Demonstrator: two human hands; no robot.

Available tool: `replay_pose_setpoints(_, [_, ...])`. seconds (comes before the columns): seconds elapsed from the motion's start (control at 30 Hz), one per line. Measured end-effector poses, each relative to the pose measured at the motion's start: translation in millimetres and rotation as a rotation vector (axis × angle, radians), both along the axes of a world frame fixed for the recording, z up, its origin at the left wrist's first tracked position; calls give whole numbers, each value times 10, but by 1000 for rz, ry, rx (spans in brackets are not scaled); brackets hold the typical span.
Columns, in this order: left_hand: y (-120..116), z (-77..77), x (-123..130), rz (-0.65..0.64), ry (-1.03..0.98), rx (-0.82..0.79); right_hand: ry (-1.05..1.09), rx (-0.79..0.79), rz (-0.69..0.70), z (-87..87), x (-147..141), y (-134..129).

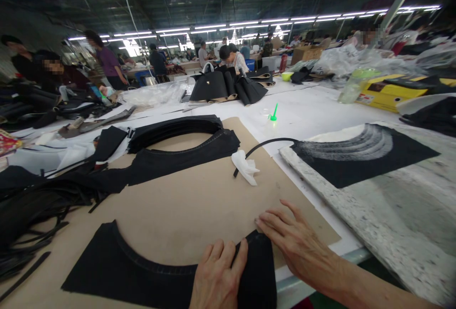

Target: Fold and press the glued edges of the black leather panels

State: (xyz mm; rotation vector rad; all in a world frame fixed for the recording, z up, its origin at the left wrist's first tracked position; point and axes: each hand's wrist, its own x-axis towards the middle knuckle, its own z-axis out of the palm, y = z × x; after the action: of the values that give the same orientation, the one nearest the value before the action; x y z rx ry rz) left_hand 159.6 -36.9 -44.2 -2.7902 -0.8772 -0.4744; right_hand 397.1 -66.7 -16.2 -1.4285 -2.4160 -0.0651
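A black fabric panel [117,271] with a deep curved cut-out lies flat on a tan board [167,209] at the front. My left hand [221,273] bends its fingers over the curved edge, thumb alongside, gripping the panel. At the panel's right end, my right hand [294,240] pinches and presses the top corner with its fingertips; one finger is raised. Part of the panel is hidden under both hands. Beyond them, a narrow black strip [265,142] runs past a crumpled white tissue [245,166] to a second black panel [388,157] smeared with whitish streaks.
Stacked curved black panels [174,131] lie at the board's far side. Black strips [32,219] are heaped at left. A glue-stained slab [392,219] covers the right side. Farther back are a green nozzle cap [273,114], a yellow box [395,91] and several people working.
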Motion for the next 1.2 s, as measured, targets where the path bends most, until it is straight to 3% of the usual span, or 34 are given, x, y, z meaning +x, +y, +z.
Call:
replay_pose_setpoints(0.13, [-39,-9,24,51,5,-19,9,-54,67,31,-108,-54])
replay_pose_setpoints(0.23, [-57,-72,21,50,-44,-15,6,-5,62,-42,-100,-79])
replay_pose_setpoints(0.37, [-88,-151,-9,41,-136,-3,93,35,-45,-132,-16,-69])
replay_pose_setpoints(0.47, [-115,-125,-29,71,-155,-33,182,-76,-164,-129,-35,-65])
replay_pose_setpoints(0.7, [-31,130,72,218,-178,-371,221,-355,-395,-56,-268,-12])
replay_pose_setpoints(0.93, [69,379,411,363,-192,-731,332,-502,-465,53,-336,59])
replay_pose_setpoints(1.2, [224,399,451,381,-315,-906,523,-588,-496,87,-321,16])
